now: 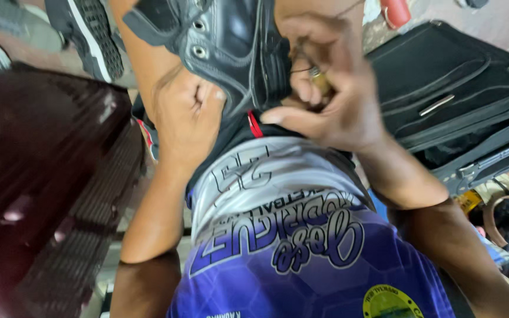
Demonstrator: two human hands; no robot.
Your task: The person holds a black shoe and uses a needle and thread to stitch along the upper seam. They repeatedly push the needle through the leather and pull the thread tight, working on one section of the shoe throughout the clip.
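My left hand [187, 112] is closed in a fist on the side of a dark grey shoe [231, 47], fingers curled tight over the edge of its upper, so the shoe stays pressed against my lap and cannot swing. My right hand [331, 94] is pinched together at the other side of the shoe, thumb and fingertips meeting on a small brass-coloured tool [319, 79]; a thin thread seems to run from it, though it is too blurred to be sure. The shoe hangs upside-down between both hands, eyelets facing me, held close so the seam is within reach. Below it my purple and white shirt [301, 247] fills the view. At the left edge sits a dark red ribbed case [48, 176]; at the upper right lies a black suitcase [455, 88]. Another shoe [89, 35] lies at the top left.
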